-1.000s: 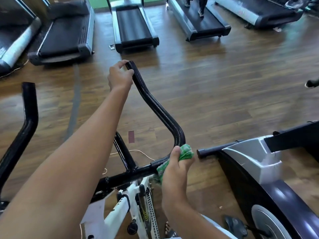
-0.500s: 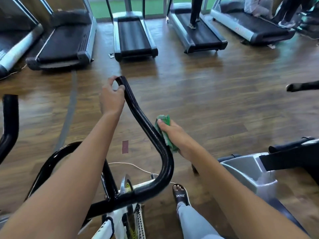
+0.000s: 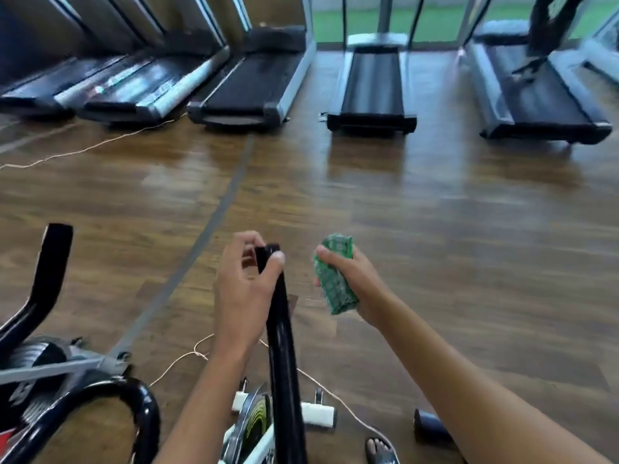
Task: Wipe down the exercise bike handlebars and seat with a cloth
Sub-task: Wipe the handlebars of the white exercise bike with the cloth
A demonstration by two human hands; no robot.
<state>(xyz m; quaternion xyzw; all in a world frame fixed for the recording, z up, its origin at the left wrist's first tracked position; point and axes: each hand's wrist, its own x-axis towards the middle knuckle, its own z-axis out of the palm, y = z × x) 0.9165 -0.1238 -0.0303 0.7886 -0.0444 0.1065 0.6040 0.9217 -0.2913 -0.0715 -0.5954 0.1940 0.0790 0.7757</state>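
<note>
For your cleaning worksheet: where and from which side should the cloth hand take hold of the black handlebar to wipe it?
Probably the bare shaft of the handlebar just below the left hand, coming from the right, where the right hand holds the cloth. The bar is a narrow tube, so the cloth can wrap it.

daylight is admitted through the windows at the top, and pale glare is thrown across the wood floor. the treadmills are smeared by motion blur. straight lines are bowed near the edges by the wide lens.
</note>
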